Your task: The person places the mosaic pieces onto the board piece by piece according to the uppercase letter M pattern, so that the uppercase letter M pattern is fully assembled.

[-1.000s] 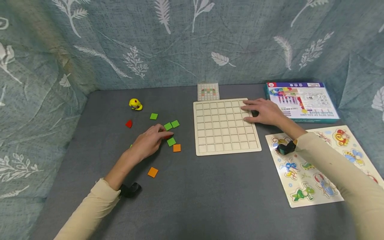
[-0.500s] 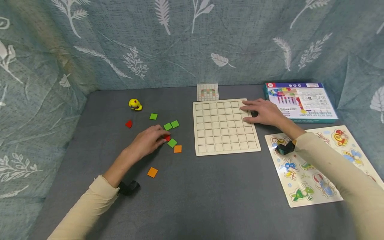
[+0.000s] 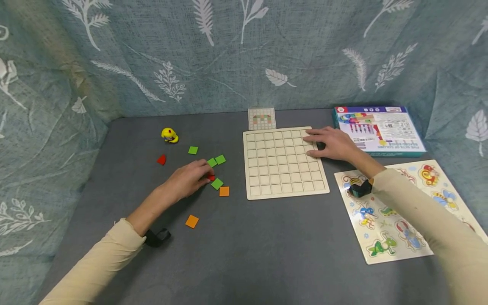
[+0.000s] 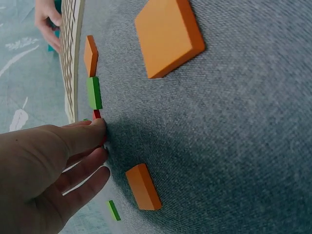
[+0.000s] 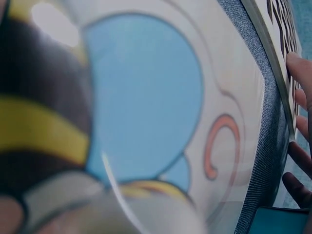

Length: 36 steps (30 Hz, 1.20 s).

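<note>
In the head view my left hand (image 3: 187, 180) is low over the dark table, its thumb and forefinger pinching a small red piece (image 3: 211, 178). The left wrist view shows a sliver of that red piece (image 4: 96, 114) past the thumb tip, the rest hidden by fingers. Beside it lie several green square tiles (image 3: 217, 183) and an orange square tile (image 3: 224, 191). My right hand (image 3: 333, 145) rests with extended fingers on the right edge of a pale wooden grid board (image 3: 284, 163). Its fingertips (image 5: 295, 61) show at the board's edge in the right wrist view.
A pattern card (image 3: 262, 119) lies behind the board. A bead-set box (image 3: 381, 131) and an insect puzzle board (image 3: 385, 224) lie at right, partly under the right arm. A yellow toy figure (image 3: 169, 135), a red rounded piece (image 3: 162, 159) and another orange tile (image 3: 192, 221) lie at left.
The left fingers have drawn back a little, showing more of the red piece; the nearest green and orange tiles have shifted slightly right. My right hand stays on the board.
</note>
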{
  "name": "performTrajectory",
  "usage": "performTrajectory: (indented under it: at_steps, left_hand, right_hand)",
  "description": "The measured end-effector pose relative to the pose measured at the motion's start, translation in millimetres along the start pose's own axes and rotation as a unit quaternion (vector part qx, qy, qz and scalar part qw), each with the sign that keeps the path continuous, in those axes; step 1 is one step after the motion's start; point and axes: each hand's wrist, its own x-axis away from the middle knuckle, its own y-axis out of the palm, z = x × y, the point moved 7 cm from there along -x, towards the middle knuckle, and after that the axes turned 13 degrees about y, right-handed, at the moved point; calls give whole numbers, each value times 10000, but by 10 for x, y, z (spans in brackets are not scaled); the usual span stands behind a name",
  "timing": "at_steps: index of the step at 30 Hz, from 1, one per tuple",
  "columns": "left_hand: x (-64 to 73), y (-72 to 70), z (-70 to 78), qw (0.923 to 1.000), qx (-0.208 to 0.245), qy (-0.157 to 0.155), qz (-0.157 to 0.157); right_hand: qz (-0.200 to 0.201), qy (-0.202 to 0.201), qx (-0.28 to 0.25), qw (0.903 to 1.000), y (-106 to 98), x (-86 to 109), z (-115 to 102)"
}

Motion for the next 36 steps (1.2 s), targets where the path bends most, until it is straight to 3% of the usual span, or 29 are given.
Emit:
performTrajectory:
  at_steps: [11, 22, 31, 36]
  left_hand:
    - [10, 9, 11, 9998, -71, 152, -70]
    - [-5, -26, -5, 9965, -322, 135, -758]
    - [-110, -137, 79, 9994, 302, -160, -76]
    - [-142, -119, 111, 9907, 1284, -302, 349]
  right_hand:
    - [58, -39, 63, 10000, 8, 9, -3]
    - [38, -11, -9, 10000, 12, 2, -8]
    - [39, 34, 66, 10000, -13, 38, 37]
    - [-7, -26, -6, 10000, 11, -1, -10]
